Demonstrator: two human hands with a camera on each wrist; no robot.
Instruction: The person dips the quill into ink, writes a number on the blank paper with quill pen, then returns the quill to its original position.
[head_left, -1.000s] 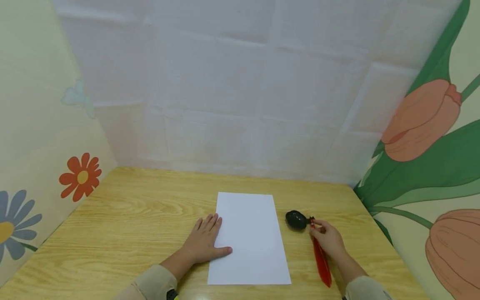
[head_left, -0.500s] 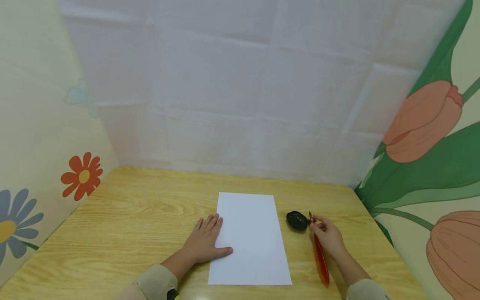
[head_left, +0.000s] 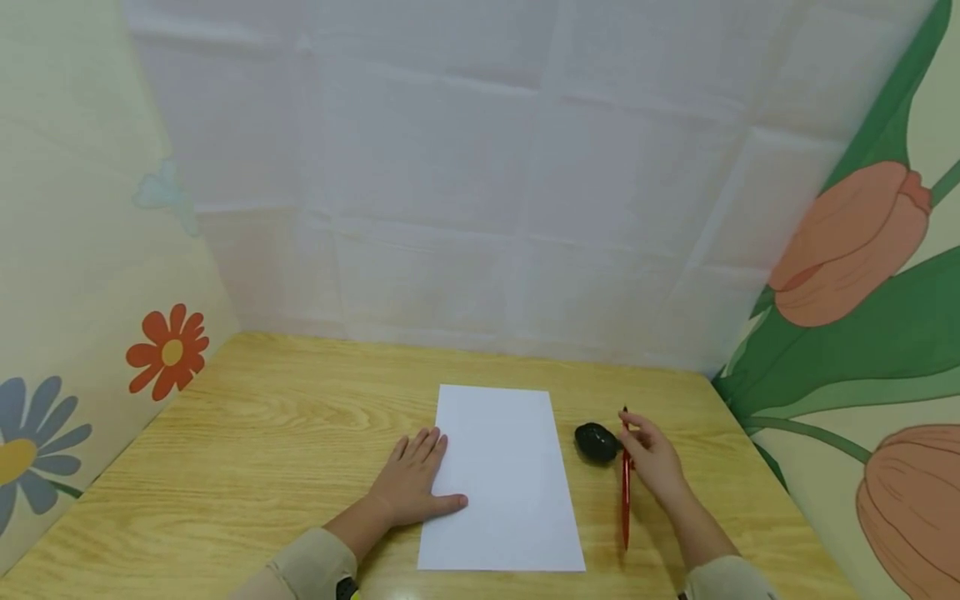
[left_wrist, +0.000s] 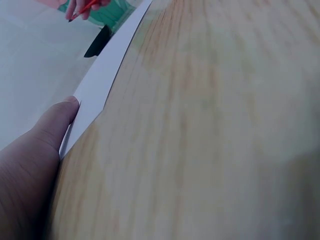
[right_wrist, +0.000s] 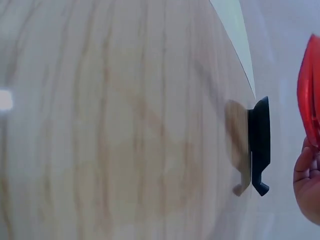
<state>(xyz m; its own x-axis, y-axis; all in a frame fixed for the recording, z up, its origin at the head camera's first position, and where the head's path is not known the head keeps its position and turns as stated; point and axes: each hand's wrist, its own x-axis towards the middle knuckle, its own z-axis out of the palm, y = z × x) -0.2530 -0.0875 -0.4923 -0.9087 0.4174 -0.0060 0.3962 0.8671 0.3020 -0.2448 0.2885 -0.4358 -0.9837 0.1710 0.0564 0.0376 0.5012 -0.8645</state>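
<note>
Background's a creased white sheet (head_left: 450, 167) hung across the back, with a flowery panel (head_left: 840, 275) on the right and another flowery panel (head_left: 82, 208) on the left. Below that is a wood-grain counter (head_left: 300, 400), and a plain sheet of paper (head_left: 506, 475) lies flat on it, portrait-wise. Left hand (head_left: 411, 483) is palm-down over the paper's left edge, fingers straight and thumb stuck out onto the page. Right hand (head_left: 654, 460) is off to the right of the paper, its grip pinching a red pen (head_left: 626, 500) near the dark-tipped end, held up off the counter. Long axis runs pretty much front to back, dark tip aimed away from the person, broad red end toward them. Might be a feather type, but the right wrist view crops it. Little black oval piece (head_left: 597, 443) sits on the counter between paper and pen.
</note>
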